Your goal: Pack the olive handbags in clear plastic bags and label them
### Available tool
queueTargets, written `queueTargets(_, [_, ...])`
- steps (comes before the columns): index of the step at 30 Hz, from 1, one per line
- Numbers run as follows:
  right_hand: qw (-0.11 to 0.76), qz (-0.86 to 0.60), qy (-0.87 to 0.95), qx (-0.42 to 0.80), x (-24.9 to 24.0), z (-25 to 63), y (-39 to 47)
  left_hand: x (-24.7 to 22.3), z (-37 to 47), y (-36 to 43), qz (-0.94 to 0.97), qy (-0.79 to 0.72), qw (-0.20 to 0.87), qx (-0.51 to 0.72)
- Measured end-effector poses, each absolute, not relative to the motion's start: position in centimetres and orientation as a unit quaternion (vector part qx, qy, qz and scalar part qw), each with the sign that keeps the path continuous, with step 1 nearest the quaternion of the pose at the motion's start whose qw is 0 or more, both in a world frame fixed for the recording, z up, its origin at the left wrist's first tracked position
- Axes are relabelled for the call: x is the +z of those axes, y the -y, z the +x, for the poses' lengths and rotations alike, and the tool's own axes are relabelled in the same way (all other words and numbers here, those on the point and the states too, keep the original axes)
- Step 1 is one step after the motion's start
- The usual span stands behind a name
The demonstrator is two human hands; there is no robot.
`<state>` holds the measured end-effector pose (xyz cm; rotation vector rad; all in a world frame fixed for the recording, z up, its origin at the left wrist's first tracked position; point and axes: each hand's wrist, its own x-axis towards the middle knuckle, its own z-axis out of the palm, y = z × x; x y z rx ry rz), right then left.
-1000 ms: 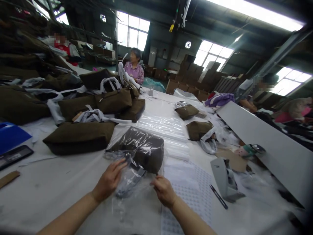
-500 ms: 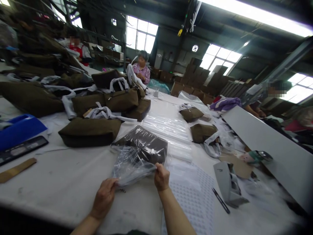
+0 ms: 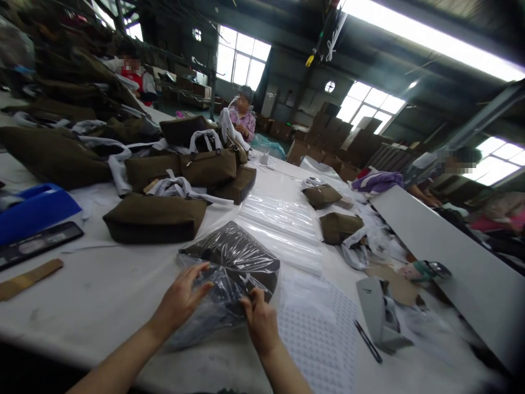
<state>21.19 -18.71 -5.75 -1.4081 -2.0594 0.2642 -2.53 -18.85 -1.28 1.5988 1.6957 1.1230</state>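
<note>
In front of me on the table lies a dark brown handbag [image 3: 223, 241] inside a clear plastic bag [image 3: 197, 325], whose loose end spreads toward me. My left hand [image 3: 182, 298] is over the left side of the plastic, thumb and fingers apart, touching or just above it. On the right, my right hand [image 3: 261, 323] has its fingers curled in and pinches the plastic near the handbag's lower edge. Part of the wrapped handbag's near side is hidden by the hands and crumpled film.
Brown bags [image 3: 156, 219] with white-wrapped straps are piled left, near a blue holder [image 3: 39, 210]. A stack of clear plastic bags [image 3: 283, 235] lies beyond, a sticker sheet [image 3: 324, 328] at right, with thread snips [image 3: 368, 342] and a tape dispenser [image 3: 379, 317]. Co-workers sit farther off.
My left hand has let go of the plastic's open edge and moved up over the bag, fingers spreading. My right hand has shifted slightly down and left. The plastic's loose end now lies nearer me.
</note>
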Motion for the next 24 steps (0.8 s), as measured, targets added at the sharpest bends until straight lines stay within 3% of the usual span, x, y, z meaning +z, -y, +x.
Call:
queueTargets(4, [0.325,-0.531,0.774,0.113,-5.9,21.6,18.8,-0.3,-0.8,14.8,0.603,-0.556,0.465,0.334])
queueTargets(8, [0.358,-0.530,0.755,0.145,-5.7,22.0,19.0,-0.8,-1.3,13.5,0.606,-0.535,0.473,0.350])
queueTargets(19, [0.396,-0.572,0.690,0.201,-5.4,20.2,18.4,-2.6,-0.1,14.1,0.533,-0.646,0.177,0.517])
queueTargets(24, [0.394,-0.577,0.681,0.218,-5.5,20.3,18.6,-6.2,0.4,18.1,0.774,-0.507,0.067,0.373])
